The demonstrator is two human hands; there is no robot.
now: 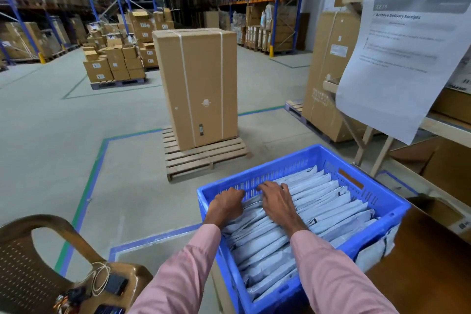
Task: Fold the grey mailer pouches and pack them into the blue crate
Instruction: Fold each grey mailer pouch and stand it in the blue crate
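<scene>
The blue crate (pixel 267 164) stands in front of me on a brown surface, filled with a row of folded grey mailer pouches (pixel 326 211) standing on edge. Both my hands are inside it at the far left end of the row. My left hand (pixel 226 202) has its fingers curled down over a pouch by the crate's far left wall. My right hand (pixel 276 199) lies beside it, fingers bent over the top edge of the same end of the row. Which single pouch each hand grips is hidden by the fingers. Another grey pouch (pixel 377 250) lies against the crate's outer right side.
A brown table (pixel 428 270) carries the crate. A brown plastic chair (pixel 38 250) with a cable and small devices stands at lower left. A tall cardboard box (pixel 196 84) on a wooden pallet (pixel 204 158) stands ahead. A printed sheet (pixel 407 53) hangs from the wooden rack at right.
</scene>
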